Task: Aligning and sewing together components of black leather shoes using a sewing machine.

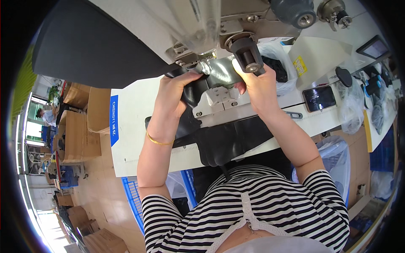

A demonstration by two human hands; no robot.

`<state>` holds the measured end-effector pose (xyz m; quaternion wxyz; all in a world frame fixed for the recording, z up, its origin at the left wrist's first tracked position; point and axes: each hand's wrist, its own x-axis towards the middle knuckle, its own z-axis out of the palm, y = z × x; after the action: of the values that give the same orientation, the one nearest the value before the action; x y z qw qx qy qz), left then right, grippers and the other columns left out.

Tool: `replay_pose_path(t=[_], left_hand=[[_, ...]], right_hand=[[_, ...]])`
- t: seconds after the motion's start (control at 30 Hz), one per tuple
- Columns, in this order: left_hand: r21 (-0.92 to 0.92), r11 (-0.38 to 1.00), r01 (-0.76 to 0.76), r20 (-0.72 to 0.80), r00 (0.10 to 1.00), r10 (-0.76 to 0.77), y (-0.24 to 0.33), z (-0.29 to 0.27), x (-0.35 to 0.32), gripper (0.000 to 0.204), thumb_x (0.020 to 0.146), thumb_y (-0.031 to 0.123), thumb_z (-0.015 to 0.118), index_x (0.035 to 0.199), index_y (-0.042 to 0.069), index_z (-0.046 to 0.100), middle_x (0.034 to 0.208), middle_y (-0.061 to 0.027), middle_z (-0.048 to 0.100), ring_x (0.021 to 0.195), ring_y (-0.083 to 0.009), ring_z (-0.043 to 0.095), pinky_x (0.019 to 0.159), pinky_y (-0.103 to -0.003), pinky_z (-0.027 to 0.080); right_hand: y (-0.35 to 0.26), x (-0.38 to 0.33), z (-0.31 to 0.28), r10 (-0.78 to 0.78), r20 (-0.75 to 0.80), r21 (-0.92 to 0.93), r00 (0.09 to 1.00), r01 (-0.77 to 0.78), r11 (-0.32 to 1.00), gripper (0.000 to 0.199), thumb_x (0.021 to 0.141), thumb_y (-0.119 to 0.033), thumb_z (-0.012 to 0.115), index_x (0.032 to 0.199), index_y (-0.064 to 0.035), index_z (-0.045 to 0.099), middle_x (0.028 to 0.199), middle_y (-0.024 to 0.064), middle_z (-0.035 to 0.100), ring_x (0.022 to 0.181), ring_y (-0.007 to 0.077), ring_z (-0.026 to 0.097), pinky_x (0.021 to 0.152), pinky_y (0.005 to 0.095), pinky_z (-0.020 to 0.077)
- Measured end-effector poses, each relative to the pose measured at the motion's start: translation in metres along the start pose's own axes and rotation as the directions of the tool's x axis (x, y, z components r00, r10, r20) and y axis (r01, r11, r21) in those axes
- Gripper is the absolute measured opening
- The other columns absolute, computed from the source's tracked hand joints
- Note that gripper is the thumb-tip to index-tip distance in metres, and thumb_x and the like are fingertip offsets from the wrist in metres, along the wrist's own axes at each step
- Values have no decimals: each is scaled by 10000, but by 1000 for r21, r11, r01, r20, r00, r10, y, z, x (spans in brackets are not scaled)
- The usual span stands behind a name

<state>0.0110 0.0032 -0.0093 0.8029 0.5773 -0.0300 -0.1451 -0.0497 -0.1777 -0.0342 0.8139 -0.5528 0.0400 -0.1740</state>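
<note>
A piece of glossy black sheet material [221, 72] lies under the presser foot [204, 65] of a sewing machine [168, 31]. My left hand [172, 93] grips its left side, thumb on top pointing toward the presser foot. On the right, my right hand [260, 87] pinches the same material, its thumb above and a fingertip showing below the edge. Part of the right hand is behind a dark cylindrical machine part [247, 54]. Metal plates [221, 96] show between my hands. More black material [232, 141] drapes over the table's front edge, below my hands.
The white machine table [130, 147] carries a phone [319, 99] at right. A clear plastic bag [287, 69] with black pieces stands behind my right hand. Blue baskets [134, 198] flank my lap. Cardboard boxes [82, 137] stand on the floor at left.
</note>
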Motion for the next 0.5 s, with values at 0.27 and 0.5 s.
replay_pose_path(t=[0.27,0.5], left_hand=[[-135,990,25,-78,996,-35,3,0,-10,151,859,24,610,976,-68,635,913,-100,664,817,-165,651,716,-272,541],[633,760,-148,-208,913,351,-8,-13,-22,312,925,285,618,758,21,616,649,32,539,595,-37,444,503,-213,353]], right_hand=[[4,-2,-5,-27,31,-6,999,27,1000,202,898,-174,633,947,21,644,663,24,604,483,57,505,432,202,384],[2,-19,-3,-61,10,-17,998,61,998,204,932,-192,580,894,6,606,670,2,561,491,51,486,438,205,389]])
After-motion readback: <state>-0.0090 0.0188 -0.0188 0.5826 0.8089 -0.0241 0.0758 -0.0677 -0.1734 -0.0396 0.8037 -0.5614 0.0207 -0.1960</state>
